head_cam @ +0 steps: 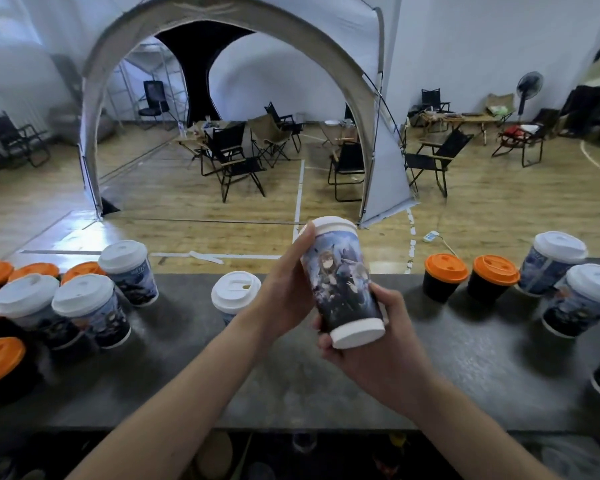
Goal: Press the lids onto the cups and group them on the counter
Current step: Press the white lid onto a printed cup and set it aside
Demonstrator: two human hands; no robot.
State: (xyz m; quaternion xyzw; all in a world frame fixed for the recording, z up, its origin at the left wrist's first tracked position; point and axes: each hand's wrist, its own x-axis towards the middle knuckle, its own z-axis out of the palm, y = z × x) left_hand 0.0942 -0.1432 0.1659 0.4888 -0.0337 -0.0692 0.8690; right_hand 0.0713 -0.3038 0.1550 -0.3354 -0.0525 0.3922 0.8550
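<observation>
A tall printed paper cup with a white lid is held tilted above the dark counter. My left hand grips its upper side, thumb up by the lid's rim. Lower down, my right hand curls round the cup's white base. A lidded printed cup stands on the counter just behind my left wrist. At the left stands a group of white-lidded printed cups and orange-lidded black cups.
Two black cups with orange lids and several printed cups with white lids stand at the right of the counter. Beyond the counter's far edge lie a wooden floor, a tent arch and folding chairs.
</observation>
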